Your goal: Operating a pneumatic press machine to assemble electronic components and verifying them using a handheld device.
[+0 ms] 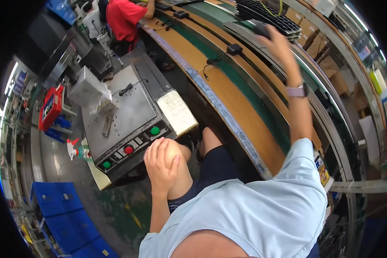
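Observation:
My left hand (161, 161) lies flat on my bent knee, fingers stretched out, holding nothing. My right arm reaches out to the far right side, over the conveyor's far edge. Between the fingers of my right hand (278, 46) is a small black block (260, 29), smeared by motion, so its kind is unclear. Below and left of that hand, a black power adapter (234, 49) sits on the conveyor line, and its plug cable (210, 64) lies on the wooden ledge. Farther up the line rests another black adapter (180, 14).
A grey machine (137, 101) with green and red buttons stands front left, a cable (125, 89) on its top. A spray bottle (82, 152) is beside it. Blue bins (62, 202) sit lower left. Black trays (266, 15) are stacked far right. A co-worker in red (122, 19) works beyond.

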